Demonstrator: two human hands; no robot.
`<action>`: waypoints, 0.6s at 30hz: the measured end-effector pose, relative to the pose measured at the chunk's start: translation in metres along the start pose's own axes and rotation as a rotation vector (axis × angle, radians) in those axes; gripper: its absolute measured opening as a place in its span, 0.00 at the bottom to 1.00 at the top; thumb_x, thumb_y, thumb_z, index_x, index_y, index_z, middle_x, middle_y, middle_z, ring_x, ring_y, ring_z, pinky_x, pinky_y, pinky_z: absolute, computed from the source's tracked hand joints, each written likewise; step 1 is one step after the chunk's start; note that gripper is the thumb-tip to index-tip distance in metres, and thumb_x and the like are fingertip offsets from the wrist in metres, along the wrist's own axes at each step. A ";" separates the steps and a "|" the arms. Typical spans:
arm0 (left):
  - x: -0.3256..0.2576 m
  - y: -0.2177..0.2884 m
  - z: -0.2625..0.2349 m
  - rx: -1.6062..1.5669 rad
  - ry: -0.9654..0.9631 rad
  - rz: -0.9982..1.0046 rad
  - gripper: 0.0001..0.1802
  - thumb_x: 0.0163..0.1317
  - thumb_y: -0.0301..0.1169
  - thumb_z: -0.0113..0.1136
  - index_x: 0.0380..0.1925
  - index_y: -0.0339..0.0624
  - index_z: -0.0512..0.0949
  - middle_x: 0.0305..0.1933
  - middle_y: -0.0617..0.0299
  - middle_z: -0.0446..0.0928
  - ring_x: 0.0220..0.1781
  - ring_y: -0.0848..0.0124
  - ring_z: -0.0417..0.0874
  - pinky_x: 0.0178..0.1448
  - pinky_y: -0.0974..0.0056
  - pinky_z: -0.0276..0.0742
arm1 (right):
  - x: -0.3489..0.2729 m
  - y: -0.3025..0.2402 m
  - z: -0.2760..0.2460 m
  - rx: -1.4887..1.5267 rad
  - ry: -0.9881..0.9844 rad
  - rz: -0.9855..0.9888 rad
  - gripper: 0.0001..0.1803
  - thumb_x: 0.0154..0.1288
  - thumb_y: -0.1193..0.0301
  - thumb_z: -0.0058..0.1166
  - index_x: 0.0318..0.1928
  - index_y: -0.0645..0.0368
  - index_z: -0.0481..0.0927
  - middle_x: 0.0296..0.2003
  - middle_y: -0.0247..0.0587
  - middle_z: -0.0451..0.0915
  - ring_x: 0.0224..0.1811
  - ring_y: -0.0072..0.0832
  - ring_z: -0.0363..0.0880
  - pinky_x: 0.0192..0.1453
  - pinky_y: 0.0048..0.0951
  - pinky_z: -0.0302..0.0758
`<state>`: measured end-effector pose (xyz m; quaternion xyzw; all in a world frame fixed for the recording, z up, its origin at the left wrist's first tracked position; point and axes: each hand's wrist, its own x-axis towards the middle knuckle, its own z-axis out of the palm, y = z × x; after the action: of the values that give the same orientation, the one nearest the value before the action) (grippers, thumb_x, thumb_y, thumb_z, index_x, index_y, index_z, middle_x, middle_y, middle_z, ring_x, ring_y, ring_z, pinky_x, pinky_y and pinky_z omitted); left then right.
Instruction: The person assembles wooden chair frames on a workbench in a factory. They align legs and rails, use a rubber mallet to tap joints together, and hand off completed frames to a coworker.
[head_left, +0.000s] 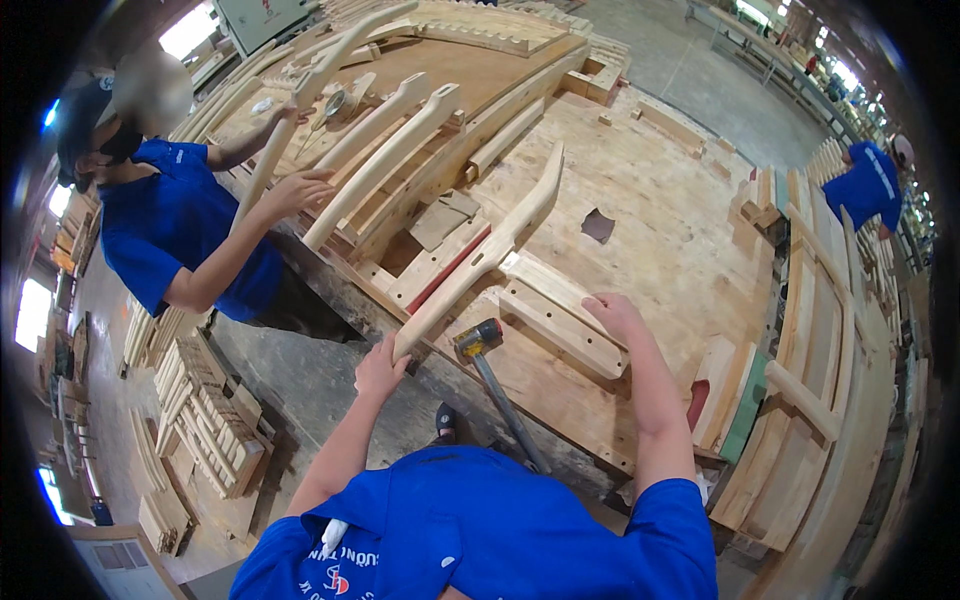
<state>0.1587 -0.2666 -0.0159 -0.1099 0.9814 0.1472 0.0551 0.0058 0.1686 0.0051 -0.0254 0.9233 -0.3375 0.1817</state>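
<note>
My left hand is closed round the near end of a long curved wooden chair leg, which slants away across the workbench. Against the middle of that leg sits one end of a short wooden rail, roughly at right angles to it. At the rail's other end my right hand is closed, fingers curled over the wood. Alongside the rail lies a wooden block with drilled holes. Between my arms rests a mallet, its black and yellow head on the bench and its handle toward me.
On the left a co-worker in a blue shirt holds a curved wooden piece. More curved legs lean nearby. A dark patch marks the workbench. Wooden frames stand right; stacked parts sit lower left.
</note>
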 end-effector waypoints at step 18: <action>0.003 -0.012 0.000 -0.005 -0.014 0.001 0.32 0.58 0.48 0.57 0.63 0.57 0.63 0.43 0.54 0.76 0.45 0.55 0.80 0.46 0.52 0.77 | 0.001 -0.005 0.007 -0.023 0.032 -0.035 0.27 0.63 0.49 0.49 0.48 0.59 0.81 0.41 0.55 0.81 0.45 0.45 0.80 0.50 0.38 0.73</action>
<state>0.1581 -0.2786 -0.0194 -0.1086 0.9807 0.1504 0.0615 0.0064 0.1601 0.0031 -0.0383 0.9293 -0.3304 0.1608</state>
